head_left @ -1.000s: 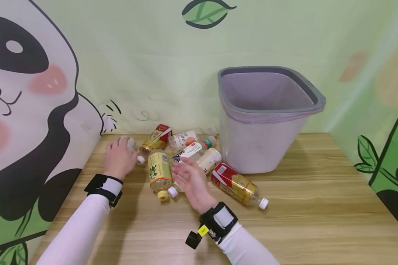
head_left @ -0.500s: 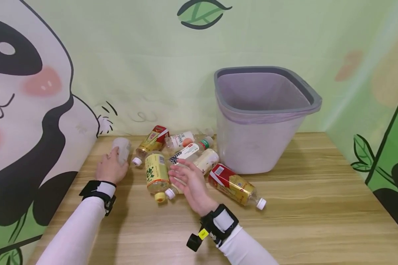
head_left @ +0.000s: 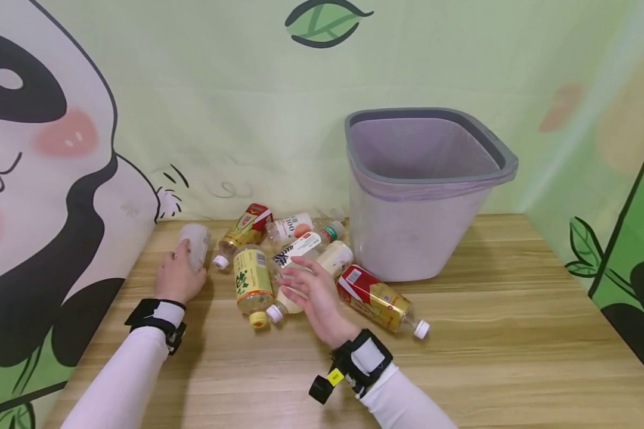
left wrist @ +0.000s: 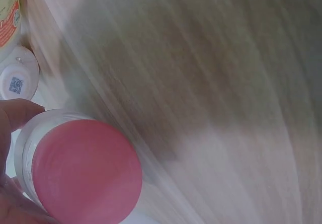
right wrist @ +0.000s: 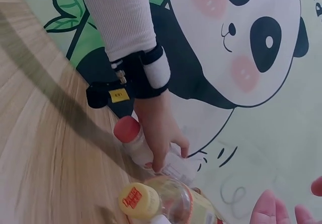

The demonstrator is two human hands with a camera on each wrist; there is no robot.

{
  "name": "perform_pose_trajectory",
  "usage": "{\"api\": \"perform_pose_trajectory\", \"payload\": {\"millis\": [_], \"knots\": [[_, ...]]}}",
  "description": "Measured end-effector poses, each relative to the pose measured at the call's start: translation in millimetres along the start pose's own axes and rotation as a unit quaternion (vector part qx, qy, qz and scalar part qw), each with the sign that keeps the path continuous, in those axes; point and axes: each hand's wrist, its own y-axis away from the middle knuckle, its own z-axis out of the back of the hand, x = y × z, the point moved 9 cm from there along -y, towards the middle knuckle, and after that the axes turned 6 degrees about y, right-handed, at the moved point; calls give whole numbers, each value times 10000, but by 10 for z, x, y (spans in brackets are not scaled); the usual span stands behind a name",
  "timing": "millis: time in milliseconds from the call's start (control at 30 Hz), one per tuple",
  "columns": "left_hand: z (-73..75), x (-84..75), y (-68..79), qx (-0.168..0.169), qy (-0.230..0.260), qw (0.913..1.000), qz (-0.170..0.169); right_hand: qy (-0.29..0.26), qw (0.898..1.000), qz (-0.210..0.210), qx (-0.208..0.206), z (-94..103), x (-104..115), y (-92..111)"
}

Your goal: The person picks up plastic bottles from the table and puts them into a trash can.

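My left hand (head_left: 178, 277) grips a translucent whitish plastic bottle (head_left: 197, 241) at the far left of the table. Its red cap (left wrist: 88, 171) faces the left wrist camera and points toward me. In the right wrist view, the thumb and fingers (right wrist: 168, 151) curve over this bottle's side. My right hand (head_left: 319, 304) is held over the bottle pile with fingers spread loosely and nothing in it. Close to its fingertips lie a yellow-labelled bottle (head_left: 252, 277) with a yellow cap, a white-capped cream bottle (head_left: 335, 257) and a bottle with a black-and-white label (head_left: 299, 247).
A grey-rimmed bin (head_left: 394, 238) with a lilac liner stands behind the pile, right of centre. One red-and-gold bottle (head_left: 378, 299) lies before it, another (head_left: 245, 229) at the back left. A bottle with an orange fruit label (head_left: 292, 227) lies near the back wall.
My left hand has come down and toward me along the bottle, showing more of the bottle's far end. The right hand has barely shifted, and the head view has turned slightly.
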Motion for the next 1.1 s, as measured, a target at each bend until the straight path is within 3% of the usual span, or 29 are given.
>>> {"api": "perform_pose_trajectory", "payload": {"millis": [200, 367, 533, 733, 900, 1100], "knots": [[113, -12, 56, -232, 204, 9995, -53, 208, 9997, 134, -41, 82, 108, 11], [287, -189, 137, -689, 455, 9960, -336, 417, 9986, 281, -135, 179, 199, -5], [358, -431, 213, -743, 751, 9932, -493, 717, 9962, 477, -160, 242, 285, -8], [378, -763, 337, -832, 1265, 9858, -724, 1111, 9903, 799, -256, 320, 368, -15], [363, -996, 468, -987, 1797, 9738, -986, 1484, 9830, 1045, -288, 361, 406, -2], [252, -1290, 648, -852, 2263, 9631, -1184, 1876, 9733, 1286, -297, 387, 424, 21]]}}
